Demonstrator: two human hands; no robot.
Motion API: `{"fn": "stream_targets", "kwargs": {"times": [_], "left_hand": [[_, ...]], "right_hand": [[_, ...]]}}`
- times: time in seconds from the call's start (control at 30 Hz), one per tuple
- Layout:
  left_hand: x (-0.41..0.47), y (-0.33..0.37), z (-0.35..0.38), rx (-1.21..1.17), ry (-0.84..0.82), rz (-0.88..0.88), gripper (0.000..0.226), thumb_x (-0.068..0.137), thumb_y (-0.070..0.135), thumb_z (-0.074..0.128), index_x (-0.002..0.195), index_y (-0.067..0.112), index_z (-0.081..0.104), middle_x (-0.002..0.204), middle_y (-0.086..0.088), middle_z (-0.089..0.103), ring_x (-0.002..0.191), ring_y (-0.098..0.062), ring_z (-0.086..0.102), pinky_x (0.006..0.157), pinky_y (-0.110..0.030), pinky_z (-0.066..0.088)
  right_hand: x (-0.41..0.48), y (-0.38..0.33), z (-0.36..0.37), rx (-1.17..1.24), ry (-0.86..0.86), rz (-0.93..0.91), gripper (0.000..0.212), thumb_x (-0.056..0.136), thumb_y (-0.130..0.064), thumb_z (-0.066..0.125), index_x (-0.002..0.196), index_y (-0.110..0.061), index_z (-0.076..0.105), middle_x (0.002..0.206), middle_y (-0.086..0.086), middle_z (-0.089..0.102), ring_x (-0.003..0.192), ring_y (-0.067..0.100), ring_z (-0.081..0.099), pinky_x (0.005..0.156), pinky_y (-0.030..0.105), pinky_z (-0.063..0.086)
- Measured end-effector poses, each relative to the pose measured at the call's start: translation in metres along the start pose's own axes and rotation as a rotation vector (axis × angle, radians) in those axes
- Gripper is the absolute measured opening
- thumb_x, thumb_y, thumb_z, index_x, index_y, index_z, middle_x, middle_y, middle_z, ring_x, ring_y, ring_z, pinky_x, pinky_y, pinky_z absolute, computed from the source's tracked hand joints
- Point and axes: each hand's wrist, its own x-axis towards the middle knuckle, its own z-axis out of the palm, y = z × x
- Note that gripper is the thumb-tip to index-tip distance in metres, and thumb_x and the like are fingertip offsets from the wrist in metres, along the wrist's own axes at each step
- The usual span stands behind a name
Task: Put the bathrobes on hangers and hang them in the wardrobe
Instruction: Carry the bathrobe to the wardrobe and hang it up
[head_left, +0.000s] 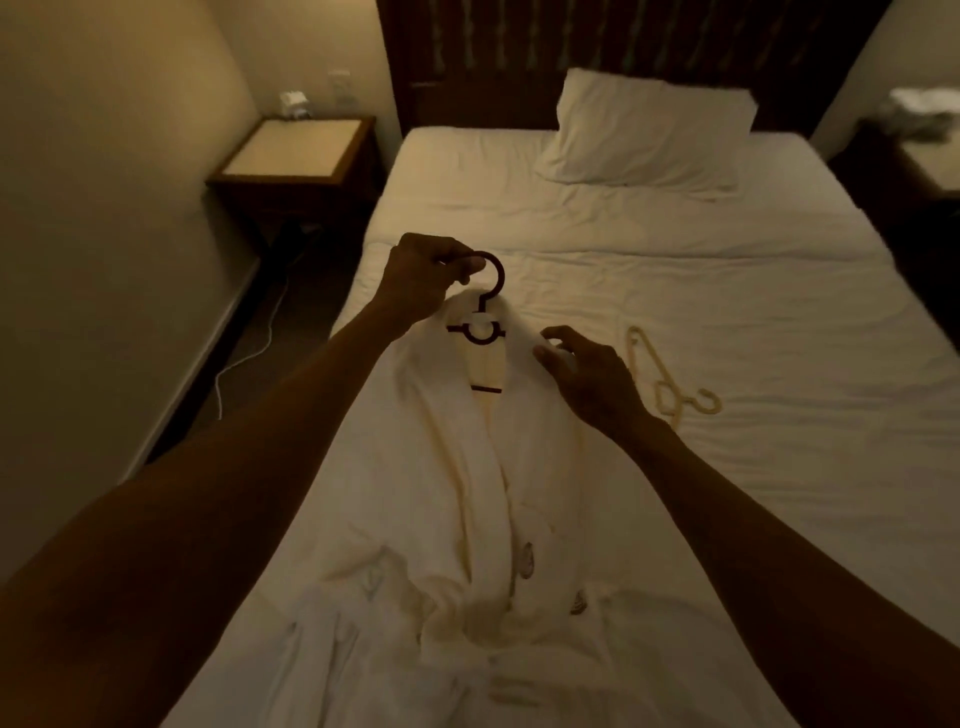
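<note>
A cream bathrobe (467, 499) hangs in front of me over the bed, draped on a dark hanger (485, 322) whose shoulders are hidden under the cloth. My left hand (421, 280) pinches the hanger's hook and holds it up. My right hand (587, 374) grips the robe's collar just right of the hanger's neck. A second, pale hanger (670, 384) lies flat on the sheet to the right of my right hand. More white cloth (353, 639) is bunched at the near end of the bed; whether it is another robe I cannot tell. No wardrobe is in view.
The bed (727, 291) has a white sheet and one pillow (649, 130) against a dark headboard. A nightstand (296, 150) stands at the left by the wall, with a white cable (244, 358) on the floor. Another nightstand (930, 156) with crumpled cloth is at the right.
</note>
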Motion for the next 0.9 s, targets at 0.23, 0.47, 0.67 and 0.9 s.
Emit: {"fn": "stream_targets", "kwargs": {"times": [0.23, 0.47, 0.67, 0.9], "left_hand": [[-0.085, 0.094, -0.16, 0.039, 0.195, 0.051, 0.018, 0.09, 0.023, 0.071, 0.095, 0.007, 0.078, 0.078, -0.001, 0.072, 0.069, 0.002, 0.063, 0.068, -0.014, 0.051], [-0.206, 0.142, -0.336, 0.126, 0.348, 0.069, 0.014, 0.087, 0.027, 0.074, 0.093, 0.015, 0.079, 0.069, 0.01, 0.068, 0.058, 0.006, 0.059, 0.057, -0.008, 0.042], [-0.338, 0.162, -0.466, 0.158, 0.523, 0.017, 0.024, 0.086, 0.036, 0.074, 0.081, 0.014, 0.079, 0.071, -0.001, 0.072, 0.056, 0.002, 0.055, 0.054, -0.01, 0.038], [-0.464, 0.196, -0.573, 0.197, 0.651, -0.006, 0.022, 0.084, 0.034, 0.076, 0.082, 0.013, 0.08, 0.079, -0.003, 0.075, 0.068, -0.007, 0.062, 0.058, -0.014, 0.044]], "right_hand": [[-0.019, -0.178, -0.061, 0.061, -0.012, -0.249, 0.042, 0.096, -0.061, 0.035, 0.121, -0.036, 0.058, 0.111, -0.004, 0.069, 0.095, 0.019, 0.064, 0.081, 0.042, 0.053], [-0.087, -0.365, -0.077, 0.005, 0.052, -0.495, 0.032, 0.102, -0.04, 0.041, 0.105, -0.017, 0.063, 0.089, 0.003, 0.069, 0.078, 0.021, 0.062, 0.065, 0.031, 0.046], [-0.175, -0.51, -0.092, -0.131, 0.203, -0.752, 0.033, 0.101, -0.038, 0.043, 0.097, -0.015, 0.067, 0.082, 0.007, 0.069, 0.071, 0.025, 0.063, 0.056, 0.028, 0.039], [-0.259, -0.64, -0.098, -0.105, 0.089, -0.85, 0.033, 0.1, -0.043, 0.043, 0.09, -0.018, 0.063, 0.079, 0.001, 0.065, 0.074, 0.024, 0.06, 0.067, 0.038, 0.049]]}}
